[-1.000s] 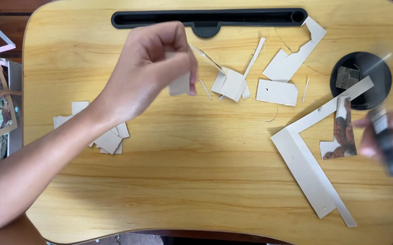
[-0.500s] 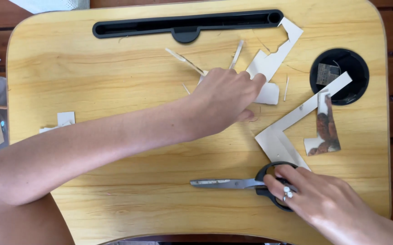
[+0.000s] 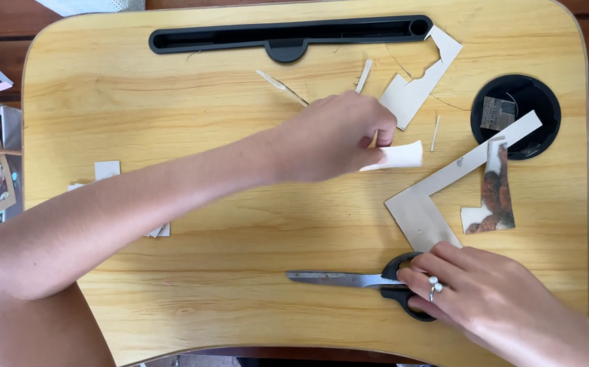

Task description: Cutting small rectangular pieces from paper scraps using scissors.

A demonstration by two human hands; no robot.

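Observation:
My left hand [image 3: 339, 136] reaches across the wooden lap desk [image 3: 172, 81] and pinches a small white cardboard piece [image 3: 403, 155], lifting its edge. My right hand [image 3: 485, 295] rests on the black handles of a pair of scissors [image 3: 356, 280] that lies flat near the front edge, blades shut and pointing left. A large L-shaped grey cardboard strip [image 3: 444, 183] lies between the two hands, just right of the white piece.
Cardboard offcuts [image 3: 417, 85] lie at the back right. A round black cup hole [image 3: 515, 115] holds a small scrap. A printed brown cutout [image 3: 495, 197] lies beside the L-strip. Small white pieces [image 3: 107, 170] sit at the left. A black slot [image 3: 288, 34] runs along the back.
The right hand has laid the scissors flat on the desk. The left hand moved right from the loose scraps and took hold of the white cardboard piece.

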